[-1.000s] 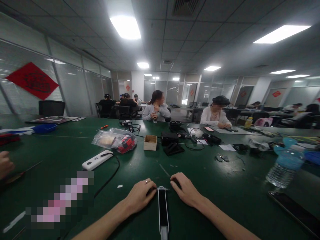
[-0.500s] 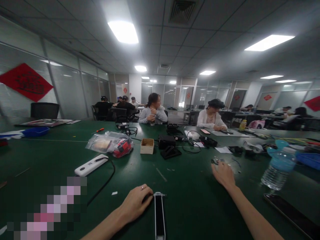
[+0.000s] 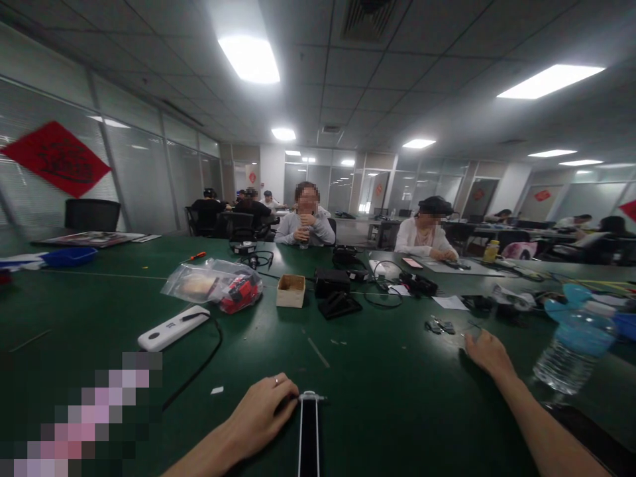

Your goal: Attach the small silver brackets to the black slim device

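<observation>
Left hand (image 3: 261, 411) released, fingertips at the end of the black-and-white bar (image 3: 309, 430) on the green bench (image 3: 377, 411). Right hand (image 3: 489, 354) released, near small metal parts (image 3: 440, 326). Clear plastic bag (image 3: 199, 285) contains a red-and-black item (image 3: 241, 295).

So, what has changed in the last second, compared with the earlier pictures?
The right hand moved away from the long black-and-white device, out to the right across the green table, and now lies beyond the small dark parts. Nothing was visibly taken up. The left hand stayed at the device's top end.
</observation>
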`<state>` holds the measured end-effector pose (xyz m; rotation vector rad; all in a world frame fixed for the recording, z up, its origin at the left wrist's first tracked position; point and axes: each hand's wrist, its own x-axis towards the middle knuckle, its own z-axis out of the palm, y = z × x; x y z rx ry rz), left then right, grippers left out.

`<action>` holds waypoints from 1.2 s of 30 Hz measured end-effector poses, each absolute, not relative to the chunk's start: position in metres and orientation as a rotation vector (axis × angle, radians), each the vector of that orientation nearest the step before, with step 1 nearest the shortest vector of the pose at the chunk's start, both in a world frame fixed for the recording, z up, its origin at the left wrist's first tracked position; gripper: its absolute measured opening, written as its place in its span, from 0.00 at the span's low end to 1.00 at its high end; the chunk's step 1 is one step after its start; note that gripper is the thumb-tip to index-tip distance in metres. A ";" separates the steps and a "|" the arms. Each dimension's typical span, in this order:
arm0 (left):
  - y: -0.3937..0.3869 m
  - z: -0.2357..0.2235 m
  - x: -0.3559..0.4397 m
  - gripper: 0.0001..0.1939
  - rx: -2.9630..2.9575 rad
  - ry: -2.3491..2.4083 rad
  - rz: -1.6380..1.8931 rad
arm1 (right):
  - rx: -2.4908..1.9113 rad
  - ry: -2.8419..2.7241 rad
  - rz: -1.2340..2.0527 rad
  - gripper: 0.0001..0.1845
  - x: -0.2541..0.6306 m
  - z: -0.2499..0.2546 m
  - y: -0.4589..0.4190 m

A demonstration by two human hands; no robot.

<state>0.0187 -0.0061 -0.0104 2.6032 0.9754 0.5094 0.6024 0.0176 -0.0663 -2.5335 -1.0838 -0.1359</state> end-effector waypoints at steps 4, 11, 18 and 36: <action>-0.005 -0.014 0.020 0.09 2.611 0.966 0.530 | -2.494 -1.236 -0.090 0.37 0.608 -0.066 0.044; -0.003 -0.018 0.019 0.09 2.589 0.962 0.534 | -2.517 -1.388 0.087 0.43 0.617 -0.067 0.085; -0.002 -0.019 0.020 0.08 2.600 0.972 0.504 | -2.432 -1.576 0.152 0.37 0.593 -0.062 0.100; -0.007 -0.019 0.014 0.08 2.646 0.931 0.598 | -2.231 -1.904 0.225 0.37 0.453 -0.055 0.039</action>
